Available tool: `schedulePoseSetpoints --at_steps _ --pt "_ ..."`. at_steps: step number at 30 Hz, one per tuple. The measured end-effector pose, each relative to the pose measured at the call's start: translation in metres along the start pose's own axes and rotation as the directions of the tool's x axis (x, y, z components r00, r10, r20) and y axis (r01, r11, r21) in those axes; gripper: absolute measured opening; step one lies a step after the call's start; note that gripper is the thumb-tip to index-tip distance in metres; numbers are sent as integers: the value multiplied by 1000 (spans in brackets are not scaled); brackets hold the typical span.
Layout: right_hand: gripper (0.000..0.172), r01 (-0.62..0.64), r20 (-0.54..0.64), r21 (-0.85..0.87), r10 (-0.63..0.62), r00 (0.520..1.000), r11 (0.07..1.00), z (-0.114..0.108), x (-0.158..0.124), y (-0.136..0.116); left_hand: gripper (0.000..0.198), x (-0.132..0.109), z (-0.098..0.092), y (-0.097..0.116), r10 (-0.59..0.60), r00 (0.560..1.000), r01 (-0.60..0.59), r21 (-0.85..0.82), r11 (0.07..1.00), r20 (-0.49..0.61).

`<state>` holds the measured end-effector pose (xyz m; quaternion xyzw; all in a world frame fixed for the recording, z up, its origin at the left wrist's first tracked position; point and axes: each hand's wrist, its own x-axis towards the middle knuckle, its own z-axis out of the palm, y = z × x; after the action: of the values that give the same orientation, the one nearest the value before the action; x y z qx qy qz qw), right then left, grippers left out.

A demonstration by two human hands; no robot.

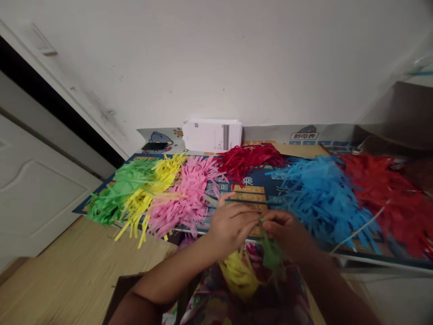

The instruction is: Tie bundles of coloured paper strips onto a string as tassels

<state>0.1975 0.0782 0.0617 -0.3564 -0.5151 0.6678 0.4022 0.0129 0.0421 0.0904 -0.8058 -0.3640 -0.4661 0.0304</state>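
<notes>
My right hand (283,230) is closed in a pinch at the top of a green paper tassel (270,253), whose strips hang down, blurred. Close beside it, the fingers of my left hand (232,225) are bent together and reach the same spot. What they grip is hidden. Below my left hand a yellow paper tassel (240,275) hangs in front of my patterned clothing. Both hands are over the near edge of a blue printed board (250,192) with number tables on it.
Fringed paper bundles lie along the board: green (130,178), yellow (165,174), pink (189,194), dark red (250,160), blue (324,194) and red (389,198). A white box (213,135) leans on the wall behind. A thin white cord (361,229) crosses the blue bundle.
</notes>
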Motion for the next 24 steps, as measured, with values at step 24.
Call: schedulePoseSetpoints --at_steps 24 --pt "19 237 -29 -846 -486 874 478 -34 78 -21 19 -30 21 -14 -723 678 641 -587 495 130"
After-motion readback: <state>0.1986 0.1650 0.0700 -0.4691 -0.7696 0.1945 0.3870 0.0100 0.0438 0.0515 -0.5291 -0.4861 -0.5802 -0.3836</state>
